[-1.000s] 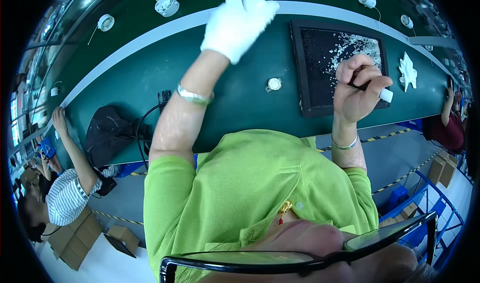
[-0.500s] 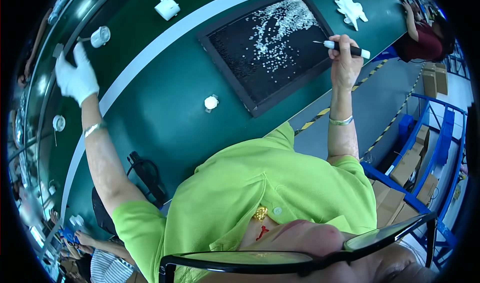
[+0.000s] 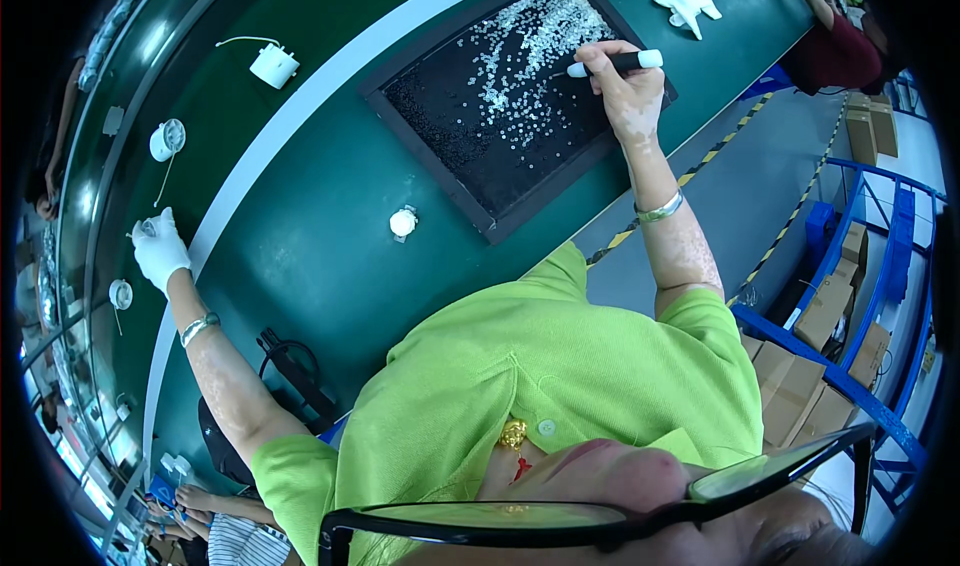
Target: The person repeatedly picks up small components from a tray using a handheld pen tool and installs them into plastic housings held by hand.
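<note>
My right hand (image 3: 632, 91) grips a pen-shaped tool (image 3: 615, 64), black with white ends and a thin tip. The tip points down over a dark rectangular tray (image 3: 510, 221) holding many tiny translucent pieces (image 3: 530, 56) and small black bits at its left side. My left hand (image 3: 160, 251), in a white glove, is at the far left by the pale curved strip, its fingers drawn together. Whatever they may hold is too small to make out. Just beyond these fingers hangs the cord of a white round part (image 3: 167, 140). A small white round piece (image 3: 403, 223) lies between my hands.
Another white corded part (image 3: 273, 67) sits beyond the strip, and a smaller one (image 3: 120, 294) lies at the left. A white crumpled item (image 3: 684, 0) is right of the tray. Black cables (image 3: 295, 371) lie near my left arm. Other people work at both sides; cartons (image 3: 820, 311) fill a blue rack.
My gloved left hand has drawn back toward me, and its spread fingers have closed. My right hand has moved left with the pen-shaped tool, over the tray. The view has shifted slightly.
</note>
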The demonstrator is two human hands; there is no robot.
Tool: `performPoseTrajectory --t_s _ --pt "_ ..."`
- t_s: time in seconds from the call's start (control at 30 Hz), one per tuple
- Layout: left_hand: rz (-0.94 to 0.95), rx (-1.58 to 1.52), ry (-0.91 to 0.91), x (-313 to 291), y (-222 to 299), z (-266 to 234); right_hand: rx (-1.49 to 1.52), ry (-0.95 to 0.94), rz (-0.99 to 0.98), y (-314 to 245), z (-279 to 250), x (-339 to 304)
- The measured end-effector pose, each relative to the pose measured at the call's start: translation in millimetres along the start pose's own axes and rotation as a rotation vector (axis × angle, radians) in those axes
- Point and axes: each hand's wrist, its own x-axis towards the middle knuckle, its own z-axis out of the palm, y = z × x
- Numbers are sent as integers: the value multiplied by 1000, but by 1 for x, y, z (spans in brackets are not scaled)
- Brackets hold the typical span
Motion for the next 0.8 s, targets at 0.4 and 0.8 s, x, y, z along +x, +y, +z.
performPoseTrajectory --t_s 0.4,0.8 --pt "516 -781 -21 -160 222 -100 -170 -36 -155 -3 8 -4" --pt "473 -507 -189 -204 177 -36 -62 85 3 -3 0 -4"
